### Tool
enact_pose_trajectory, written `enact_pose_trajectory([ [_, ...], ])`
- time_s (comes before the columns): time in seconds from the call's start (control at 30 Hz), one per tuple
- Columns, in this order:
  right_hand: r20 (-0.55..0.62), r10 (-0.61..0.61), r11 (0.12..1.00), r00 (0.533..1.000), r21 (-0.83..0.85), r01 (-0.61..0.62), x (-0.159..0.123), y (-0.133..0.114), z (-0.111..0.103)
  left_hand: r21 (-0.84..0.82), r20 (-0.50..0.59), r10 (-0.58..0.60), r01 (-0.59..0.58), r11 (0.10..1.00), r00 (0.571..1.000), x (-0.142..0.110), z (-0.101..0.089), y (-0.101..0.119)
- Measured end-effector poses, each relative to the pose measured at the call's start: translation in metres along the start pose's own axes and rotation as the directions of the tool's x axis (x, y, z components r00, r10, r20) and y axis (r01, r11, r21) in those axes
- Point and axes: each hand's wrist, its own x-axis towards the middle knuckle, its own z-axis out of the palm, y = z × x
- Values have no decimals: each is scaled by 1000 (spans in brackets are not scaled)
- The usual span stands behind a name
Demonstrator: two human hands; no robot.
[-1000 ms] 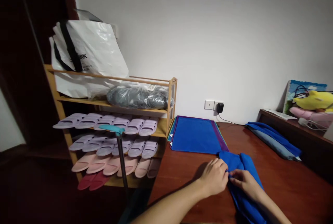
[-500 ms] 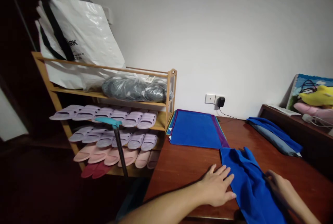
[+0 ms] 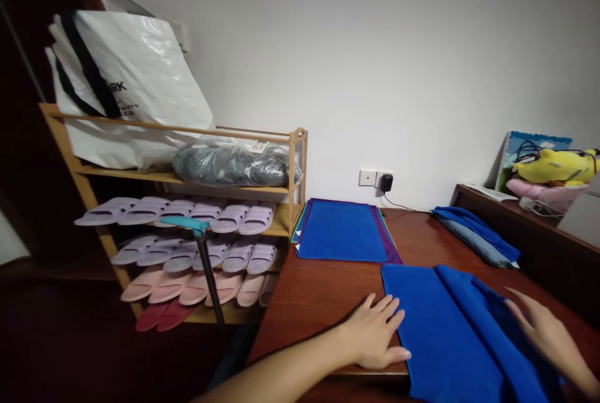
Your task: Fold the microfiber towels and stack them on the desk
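Note:
A blue cloth (image 3: 435,328) lies on the near part of the brown table (image 3: 323,290), smooth on its left and bunched in long folds on its right. My left hand (image 3: 377,333) rests flat with fingers spread, its fingertips and thumb at the cloth's left edge. Over the right folds is my right hand (image 3: 546,331), fingers stretched out and nothing gripped. Whether its lower fingers touch the cloth I cannot tell. Behind the cloth lies a flat stack of cloths (image 3: 342,231), blue on top, with purple and green edges showing beneath.
Folded blue and grey cloths (image 3: 475,237) lie at the table's back right, beside a raised ledge with a yellow plush toy (image 3: 557,167). A shoe rack (image 3: 297,169) with several slippers stands left, bearing a white bag (image 3: 135,72). A plugged-in black adapter (image 3: 386,183) is on the wall.
The blue cloth has spread out wider to the right and its left part is smoother. My right hand has moved right and its fingers have straightened. My left hand stays at the cloth's left edge.

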Motion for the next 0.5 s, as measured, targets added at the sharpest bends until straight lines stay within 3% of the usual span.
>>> enact_pose_trajectory([
  [0.07,143,-80,995,986,68,70,-5,-12,14,-5,7,-12,12,1000,1000,-8,-4,6],
  [0.13,220,-74,995,973,80,58,-10,-19,25,-14,0,-46,46,999,999,-20,-8,12],
  [0.3,246,-52,996,968,80,33,-9,-15,27,12,-24,-185,186,983,982,-68,-11,14],
  [0.5,220,-100,995,970,0,103,-8,-8,29,200,-174,-245,278,940,954,-146,-20,-2],
])
